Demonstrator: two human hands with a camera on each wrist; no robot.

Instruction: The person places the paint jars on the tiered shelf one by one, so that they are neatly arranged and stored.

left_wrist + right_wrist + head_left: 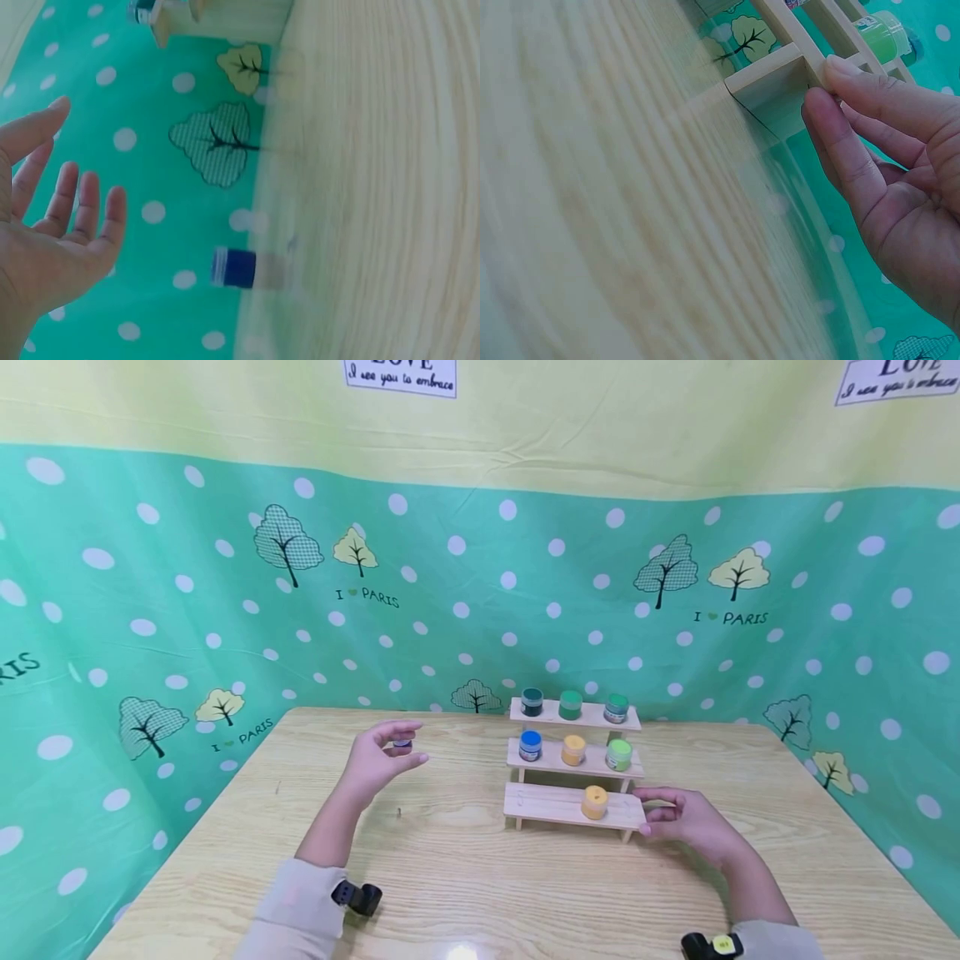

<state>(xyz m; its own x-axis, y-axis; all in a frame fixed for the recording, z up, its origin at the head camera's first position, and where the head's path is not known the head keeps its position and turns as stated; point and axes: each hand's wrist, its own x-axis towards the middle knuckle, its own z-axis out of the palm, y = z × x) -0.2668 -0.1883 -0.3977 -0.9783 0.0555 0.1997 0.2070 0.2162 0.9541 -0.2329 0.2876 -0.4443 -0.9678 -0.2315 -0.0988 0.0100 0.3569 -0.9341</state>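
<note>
My left hand (pixel 377 766) is over the left part of the table, fingers spread and thumb apart, holding nothing. Just beyond it a small dark blue paint jar (pixel 240 268) stands on the table, partly hidden by the fingers in the head view. With thumb and fingertips, my right hand (pixel 693 821) pinches the right end of the lowest step of a three-step wooden rack (pixel 547 802). On that step sits a yellow-orange paint jar (pixel 595 802). The middle step carries a blue jar (pixel 530 746), another yellow-orange jar (pixel 573 750) and a light green jar (pixel 619 755).
Along the rack's top step stand a dark teal jar (pixel 532 702), a green jar (pixel 570 705) and a darker green jar (pixel 617 709). A green cloth (pixel 480 585) with white dots and trees hangs behind the wooden table (pixel 450 877).
</note>
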